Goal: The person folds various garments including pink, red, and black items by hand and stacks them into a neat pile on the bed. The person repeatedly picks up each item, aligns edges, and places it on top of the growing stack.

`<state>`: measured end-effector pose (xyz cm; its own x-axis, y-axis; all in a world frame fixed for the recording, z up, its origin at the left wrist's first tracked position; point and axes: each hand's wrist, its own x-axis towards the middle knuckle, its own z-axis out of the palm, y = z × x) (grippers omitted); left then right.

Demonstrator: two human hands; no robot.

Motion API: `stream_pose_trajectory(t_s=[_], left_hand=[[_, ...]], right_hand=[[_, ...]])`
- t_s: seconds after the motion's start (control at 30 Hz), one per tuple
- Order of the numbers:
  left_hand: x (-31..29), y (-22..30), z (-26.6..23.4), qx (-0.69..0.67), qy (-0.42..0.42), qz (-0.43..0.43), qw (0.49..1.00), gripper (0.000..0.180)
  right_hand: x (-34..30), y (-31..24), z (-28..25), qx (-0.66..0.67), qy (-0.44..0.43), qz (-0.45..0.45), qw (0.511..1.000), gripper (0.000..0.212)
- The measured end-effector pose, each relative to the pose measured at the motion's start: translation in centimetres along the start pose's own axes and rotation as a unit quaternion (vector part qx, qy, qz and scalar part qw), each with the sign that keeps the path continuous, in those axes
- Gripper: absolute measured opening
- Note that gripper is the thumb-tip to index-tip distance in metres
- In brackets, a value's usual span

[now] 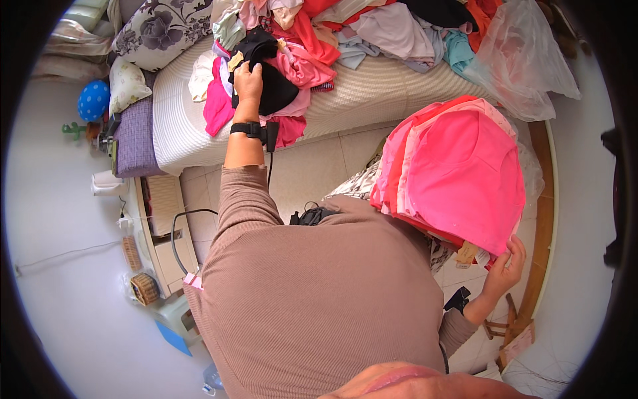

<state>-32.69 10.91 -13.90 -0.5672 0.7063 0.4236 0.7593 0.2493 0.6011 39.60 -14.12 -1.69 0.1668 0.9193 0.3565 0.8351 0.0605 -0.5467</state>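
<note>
My left hand [248, 84] reaches out over the clothes heap on the bed. Its fingers are closed on a black garment [278, 92], with a small yellowish tag or patch [235, 61] beside them. Under and around it lie a hot-pink garment [218, 106] and a salmon-pink one [302, 65]. At the right, a stack of pink and red garments rests over my lap, topped by a bright pink shirt [465, 173]. My right hand [506, 266] pinches this shirt's lower right edge. Paper tags [467, 255] hang near those fingers. The stack hides what lies beneath it.
A heap of mixed clothes [392, 30] spreads along the bed with its cream ribbed cover [379, 90]. A clear plastic bag [525, 56] stands at the far right. Left are a floral pillow [159, 33], a blue balloon [94, 100] and a cabinet [171, 259]. A black cable [176, 229] loops beside my left arm.
</note>
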Motion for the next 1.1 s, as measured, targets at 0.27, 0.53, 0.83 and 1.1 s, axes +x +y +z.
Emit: stream_pose_trajectory(t_s=[0.27, 0.53, 0.83, 1.1], left_hand=[[-1.0, 0.9, -1.6, -0.303, -0.126, -0.137, 0.935, 0.025], [-1.8, 4.5, -3.3, -0.072, -0.332, 0.038, 0.94, 0.022], [6.1, 9.3, -1.2, 0.055, -0.022, 0.08, 0.995, 0.033], [10.0, 11.5, 3.4, 0.25, -0.187, -0.202, 0.928, 0.068]], right_hand=[[0.1, -1.0, 0.7, 0.023, -0.005, -0.009, 1.0, 0.028], [0.2, -1.7, 1.1, 0.057, -0.011, 0.004, 0.998, 0.025], [0.9, -2.5, 1.2, 0.055, -0.015, 0.001, 0.998, 0.025], [0.8, -3.2, 1.0, 0.038, -0.015, -0.003, 0.999, 0.023]])
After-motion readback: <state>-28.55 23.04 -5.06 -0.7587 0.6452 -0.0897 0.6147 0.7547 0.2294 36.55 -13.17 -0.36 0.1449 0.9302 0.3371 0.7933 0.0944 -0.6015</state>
